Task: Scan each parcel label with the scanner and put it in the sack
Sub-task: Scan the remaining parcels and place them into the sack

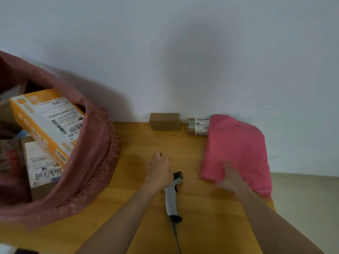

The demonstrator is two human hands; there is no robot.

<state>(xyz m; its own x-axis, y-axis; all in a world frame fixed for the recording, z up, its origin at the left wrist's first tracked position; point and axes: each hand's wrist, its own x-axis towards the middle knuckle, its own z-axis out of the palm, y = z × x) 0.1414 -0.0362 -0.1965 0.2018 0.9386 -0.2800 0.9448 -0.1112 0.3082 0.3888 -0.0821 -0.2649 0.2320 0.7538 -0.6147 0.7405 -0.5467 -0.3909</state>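
Observation:
A white and black handheld scanner lies on the wooden table, its cord running toward me. My left hand hovers just left of the scanner head with loosely curled fingers, holding nothing. My right hand is blurred and rests on the near edge of a pink soft parcel at the right. The dark red sack stands open at the left and holds an orange and white labelled box and a white-labelled box.
Against the white wall at the table's back stand a plain brown box and a small brown box with a white label. The table's right edge runs close by the pink parcel, with floor beyond.

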